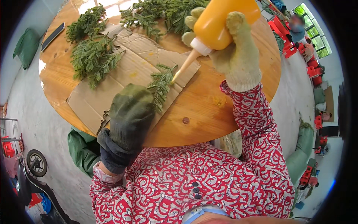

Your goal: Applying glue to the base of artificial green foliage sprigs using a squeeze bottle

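Observation:
My right hand (238, 56), in a pale work glove, is wrapped round a yellow squeeze bottle (214, 30) that is tipped nozzle-down. The long nozzle's tip meets the right edge of a small green fir-like sprig (161, 87), or hovers just over it. My left hand (132, 112), in a dark green glove, is closed at the sprig's left side; its fingertips are hidden behind the back of the glove. Under the sprig lies a torn sheet of cardboard (100, 86) on the round wooden table.
More green sprigs lie in piles, one on the left (93, 56) and another at the far side (149, 16). A dark phone-like slab (53, 37) rests by the table's left edge (56, 99). On the floor stand a green sack (27, 48) and a scooter (37, 168); red stools (283, 35) are at right.

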Tool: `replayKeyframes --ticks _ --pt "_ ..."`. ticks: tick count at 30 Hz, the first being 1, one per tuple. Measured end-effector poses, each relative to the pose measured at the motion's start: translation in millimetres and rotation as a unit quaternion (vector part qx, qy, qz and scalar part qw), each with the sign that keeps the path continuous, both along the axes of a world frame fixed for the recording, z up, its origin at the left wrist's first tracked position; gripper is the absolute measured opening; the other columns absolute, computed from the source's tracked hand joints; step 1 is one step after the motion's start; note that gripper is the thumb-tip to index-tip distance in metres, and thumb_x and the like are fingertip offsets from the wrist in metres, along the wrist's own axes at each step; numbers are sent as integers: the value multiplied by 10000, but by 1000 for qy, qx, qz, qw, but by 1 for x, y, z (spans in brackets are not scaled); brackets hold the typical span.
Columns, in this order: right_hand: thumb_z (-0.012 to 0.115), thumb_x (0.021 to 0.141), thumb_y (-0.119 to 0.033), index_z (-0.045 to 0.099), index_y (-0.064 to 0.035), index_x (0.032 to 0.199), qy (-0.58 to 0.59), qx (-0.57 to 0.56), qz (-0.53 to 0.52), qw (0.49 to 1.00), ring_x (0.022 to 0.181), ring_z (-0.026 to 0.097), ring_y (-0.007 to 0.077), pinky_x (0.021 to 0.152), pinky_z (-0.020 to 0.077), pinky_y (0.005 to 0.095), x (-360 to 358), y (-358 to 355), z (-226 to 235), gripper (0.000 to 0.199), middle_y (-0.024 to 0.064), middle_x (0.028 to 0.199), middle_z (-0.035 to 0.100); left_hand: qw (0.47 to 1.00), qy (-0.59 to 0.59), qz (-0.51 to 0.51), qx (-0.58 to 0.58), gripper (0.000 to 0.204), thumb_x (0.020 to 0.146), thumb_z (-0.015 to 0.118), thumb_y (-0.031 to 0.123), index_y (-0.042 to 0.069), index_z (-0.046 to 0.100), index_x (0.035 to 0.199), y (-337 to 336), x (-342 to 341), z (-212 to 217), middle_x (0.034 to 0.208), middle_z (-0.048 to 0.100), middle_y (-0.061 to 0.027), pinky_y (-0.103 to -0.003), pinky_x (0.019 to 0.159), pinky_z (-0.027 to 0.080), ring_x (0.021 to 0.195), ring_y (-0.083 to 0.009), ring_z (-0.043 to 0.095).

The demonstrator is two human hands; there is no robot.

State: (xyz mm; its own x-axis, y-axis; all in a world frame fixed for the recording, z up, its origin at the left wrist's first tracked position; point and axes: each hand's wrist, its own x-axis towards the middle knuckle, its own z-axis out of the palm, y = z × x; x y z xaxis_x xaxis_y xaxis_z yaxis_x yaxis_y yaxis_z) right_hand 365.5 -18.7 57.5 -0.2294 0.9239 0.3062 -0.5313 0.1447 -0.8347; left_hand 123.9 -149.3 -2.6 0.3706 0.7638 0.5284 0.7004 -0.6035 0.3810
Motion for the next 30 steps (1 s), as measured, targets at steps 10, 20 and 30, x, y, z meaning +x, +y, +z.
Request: replayKeyframes --ticks 10,20,30 --pt "664 848 -35 545 77 1229 68 -36 170 982 832 678 321 647 613 453 -19 -21 27 414 213 1076 637 999 -7 12 -43 270 703 715 62 22 690 968 -7 9 7 1130 638 -183 -493 958 454 1080 -398 589" --pt "605 930 -225 451 -16 1363 -60 47 39 996 1125 618 338 910 557 527 -24 -22 -3 505 217 1241 589 1000 -2 16 -24 296 703 685 75 65 647 996 -8 7 1 1126 618 -153 -504 910 455 1043 -384 584" --pt "638 897 -151 510 15 1290 -51 -3 37 998 990 644 315 796 579 486 -27 -24 11 445 206 1173 609 999 0 12 -51 284 739 693 62 35 682 1021 -8 9 10 1143 641 -181 -494 989 437 1102 -390 591"
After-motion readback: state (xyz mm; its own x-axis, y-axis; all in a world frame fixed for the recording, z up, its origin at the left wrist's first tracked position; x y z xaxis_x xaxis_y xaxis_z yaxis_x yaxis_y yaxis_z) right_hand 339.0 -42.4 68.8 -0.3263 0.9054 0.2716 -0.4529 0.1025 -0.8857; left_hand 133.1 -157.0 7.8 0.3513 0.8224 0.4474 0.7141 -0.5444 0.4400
